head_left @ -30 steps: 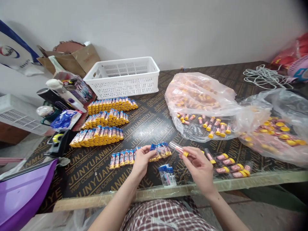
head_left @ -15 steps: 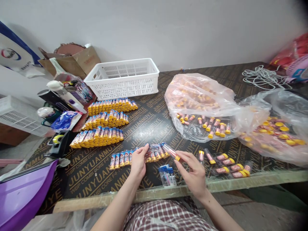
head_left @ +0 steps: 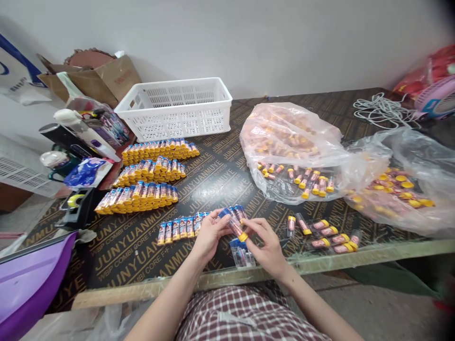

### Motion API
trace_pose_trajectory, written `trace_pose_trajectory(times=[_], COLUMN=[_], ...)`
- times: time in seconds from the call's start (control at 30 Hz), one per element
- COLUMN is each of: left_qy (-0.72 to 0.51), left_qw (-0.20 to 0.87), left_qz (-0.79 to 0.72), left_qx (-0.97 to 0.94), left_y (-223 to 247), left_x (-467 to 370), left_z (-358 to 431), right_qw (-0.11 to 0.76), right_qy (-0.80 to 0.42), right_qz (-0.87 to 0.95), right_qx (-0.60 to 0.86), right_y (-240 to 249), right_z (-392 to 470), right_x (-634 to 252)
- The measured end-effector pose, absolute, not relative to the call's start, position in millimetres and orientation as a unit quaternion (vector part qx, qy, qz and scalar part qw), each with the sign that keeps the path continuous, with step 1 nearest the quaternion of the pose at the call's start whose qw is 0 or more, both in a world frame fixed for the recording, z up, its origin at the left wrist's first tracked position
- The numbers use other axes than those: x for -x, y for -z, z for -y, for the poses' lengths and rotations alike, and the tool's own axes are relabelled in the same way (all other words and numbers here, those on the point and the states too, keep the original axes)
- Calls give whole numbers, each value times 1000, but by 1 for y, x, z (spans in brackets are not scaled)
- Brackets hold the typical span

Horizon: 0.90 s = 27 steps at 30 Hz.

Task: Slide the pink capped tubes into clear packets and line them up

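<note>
Between my two hands, over the near edge of the table, is a small clear tube point(head_left: 234, 223) with a yellow cap and a red-and-white label, tilted, with blue at its upper end. My left hand point(head_left: 210, 237) pinches the blue end with thumb and fingers. The fingers of my right hand point(head_left: 266, 244) close on the yellow-capped end. Behind them runs a row of blue-and-yellow tubes point(head_left: 181, 228), partly hidden by my left hand. Under the held tube lies a small pile of clear and blue pieces point(head_left: 243, 253). Loose yellow-capped tubes point(head_left: 322, 232) lie to the right.
Several stacked rows of finished-looking tubes point(head_left: 142, 196) stand at the left, before a white basket point(head_left: 185, 121). Clear plastic bags point(head_left: 291, 137) of yellow-capped tubes lie at the right. A tape dispenser point(head_left: 80, 206), purple dustpan-like object point(head_left: 39, 279) and coiled cord point(head_left: 384, 111) are around.
My right hand has brought the tube left and down to my left hand, which now grips its other end. The blue end shows on the tube now. The view has shifted slightly.
</note>
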<state>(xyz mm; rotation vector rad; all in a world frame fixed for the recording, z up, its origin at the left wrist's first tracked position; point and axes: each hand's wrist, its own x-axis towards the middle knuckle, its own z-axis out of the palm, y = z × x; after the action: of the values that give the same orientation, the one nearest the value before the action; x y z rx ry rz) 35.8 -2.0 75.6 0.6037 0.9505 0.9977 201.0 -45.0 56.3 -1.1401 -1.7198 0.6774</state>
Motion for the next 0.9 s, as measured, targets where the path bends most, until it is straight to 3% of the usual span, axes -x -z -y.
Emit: trace_pose_trajectory(times=[0.13, 0.37, 0.9], left_qy=[-383, -327, -331], left_qw=[758, 783, 791], left_qz=[-414, -408, -393], left_qx=[-327, -338, -332], left_y=[-77, -76, -74], left_x=[-38, -41, -43], left_z=[8, 15, 16], right_qw=[450, 400, 452], right_qy=[-248, -347, -392], right_qz=[734, 762, 723], right_qx=[444, 374, 346], right_y=[-57, -54, -49], right_z=[40, 37, 39], right_x=[-204, -209, -206])
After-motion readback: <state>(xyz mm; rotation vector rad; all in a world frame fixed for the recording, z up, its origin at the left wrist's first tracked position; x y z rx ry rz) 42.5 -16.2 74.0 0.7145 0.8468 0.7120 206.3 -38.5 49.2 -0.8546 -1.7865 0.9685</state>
